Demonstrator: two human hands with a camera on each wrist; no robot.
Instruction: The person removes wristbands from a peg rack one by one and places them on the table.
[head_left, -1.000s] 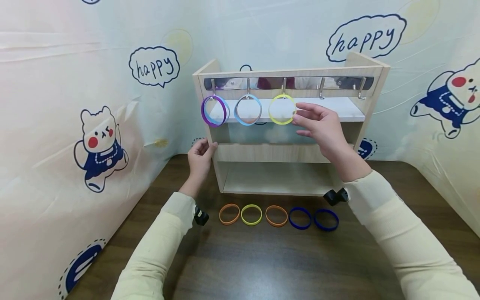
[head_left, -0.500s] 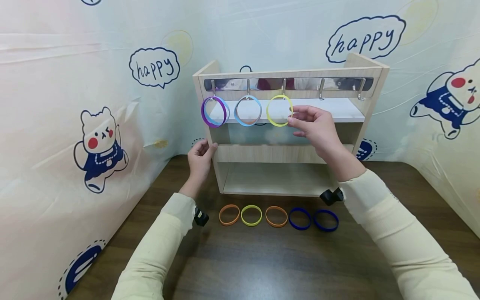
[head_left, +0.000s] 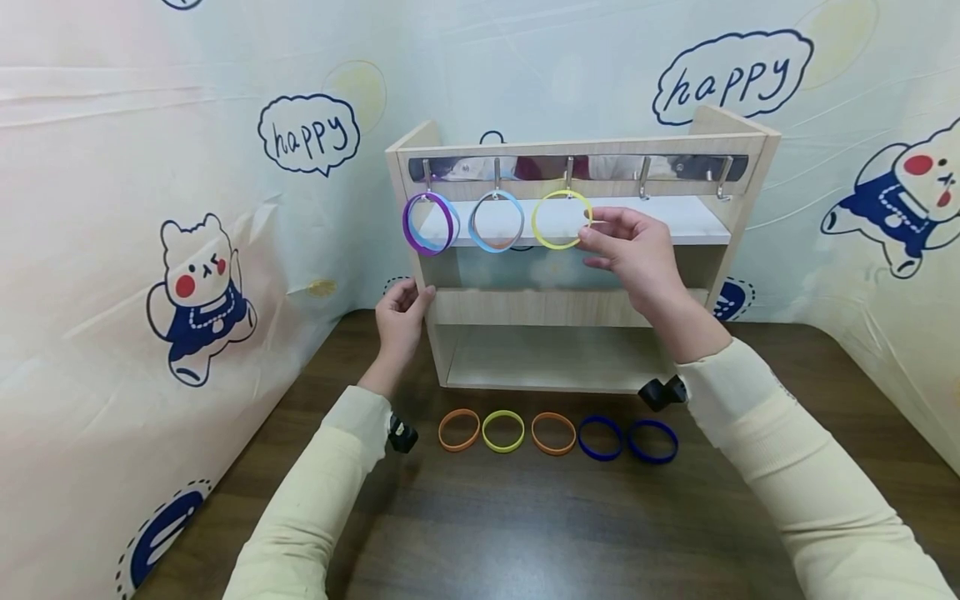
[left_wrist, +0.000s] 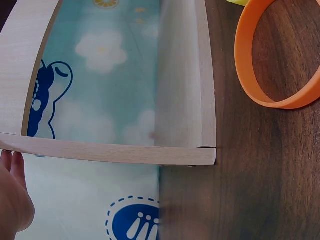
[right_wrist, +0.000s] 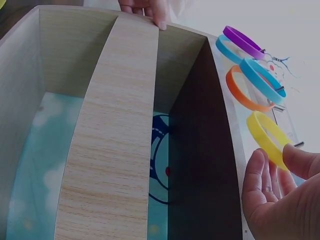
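A yellow wristband hangs at the third hook of the metal rail. My right hand pinches its right edge between thumb and fingers, as the right wrist view also shows. My left hand holds the left side panel of the wooden shelf, thumb at the front edge and fingers outside. From the first hook hang a purple wristband and a light blue one. On the second hook, a light blue wristband hangs with an orange wristband behind it.
Below the shelf, a row of wristbands lies on the dark wooden table: orange, yellow, orange and two dark blue. The fourth hook and fifth hook bear nothing. Patterned cloth surrounds the table.
My right hand has moved slightly left and now grasps the yellow wristband's edge. The band swung left, turned narrower, then faced forward again. My left hand has stayed put.
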